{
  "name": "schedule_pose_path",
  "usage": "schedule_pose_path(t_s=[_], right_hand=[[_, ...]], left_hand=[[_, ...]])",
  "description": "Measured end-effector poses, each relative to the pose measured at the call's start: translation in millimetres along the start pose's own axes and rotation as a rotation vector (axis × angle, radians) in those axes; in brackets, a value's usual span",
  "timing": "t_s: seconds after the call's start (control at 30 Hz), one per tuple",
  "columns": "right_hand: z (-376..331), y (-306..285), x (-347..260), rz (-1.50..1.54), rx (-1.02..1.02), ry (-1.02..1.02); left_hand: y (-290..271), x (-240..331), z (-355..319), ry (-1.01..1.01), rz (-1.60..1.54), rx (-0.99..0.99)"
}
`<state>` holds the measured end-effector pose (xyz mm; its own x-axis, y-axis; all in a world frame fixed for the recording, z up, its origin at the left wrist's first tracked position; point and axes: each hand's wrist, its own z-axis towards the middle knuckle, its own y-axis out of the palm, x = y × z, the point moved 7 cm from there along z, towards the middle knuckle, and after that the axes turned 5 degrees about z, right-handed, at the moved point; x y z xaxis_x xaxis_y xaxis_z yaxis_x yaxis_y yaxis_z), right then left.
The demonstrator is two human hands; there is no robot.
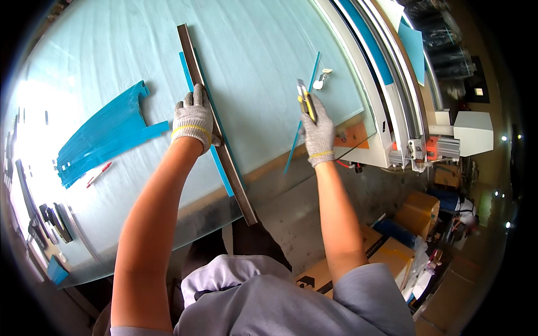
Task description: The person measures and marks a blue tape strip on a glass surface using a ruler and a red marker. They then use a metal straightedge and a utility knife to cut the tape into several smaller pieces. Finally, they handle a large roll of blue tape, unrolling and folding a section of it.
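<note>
My left hand (192, 120), in a grey knit glove, presses on a long dark metal bar (238, 187). Its fingers lie along the bar, and the thumb is on the bar's right side. Under the bar a blue strip (223, 175) shows along the edges. My right hand (320, 133), gloved too, is closed around a utility knife (306, 102) with a yellow and black handle, its tip pointing away from me. Beside that hand a thin blue strip (292, 148) slants across the glass-like tabletop (258, 84). Whether the knife touches the surface, I cannot tell.
Blue sheet pieces (109, 131) lie at the left, with a red and white pen (99, 175) near them. A small white item (320, 82) sits beyond the knife. Along the right runs a machine rail (386, 78). Cardboard boxes (417, 211) stand on the floor at lower right.
</note>
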<state>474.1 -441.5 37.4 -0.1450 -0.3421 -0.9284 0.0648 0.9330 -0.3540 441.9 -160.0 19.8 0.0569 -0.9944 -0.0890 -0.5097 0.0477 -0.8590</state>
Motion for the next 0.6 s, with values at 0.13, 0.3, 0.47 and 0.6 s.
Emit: schedule_pose_path(t_s=[0.13,0.3,0.47,0.6], right_hand=[[12,75,-33,-0.106,-0.12,-0.117],[56,185,-69,-0.506,-0.271,-0.291],[98,243,-81,-0.586,-0.333,-0.236],[81,254,-90,-0.612,-0.359,-0.25]], left_hand=[[-4,3,-1,0.019,-0.005,0.008],[-3,1,-3,0.049,0.047,0.052],[-3,5,-2,0.07,0.015,0.101],[-1,0,-1,0.058,0.005,0.089]])
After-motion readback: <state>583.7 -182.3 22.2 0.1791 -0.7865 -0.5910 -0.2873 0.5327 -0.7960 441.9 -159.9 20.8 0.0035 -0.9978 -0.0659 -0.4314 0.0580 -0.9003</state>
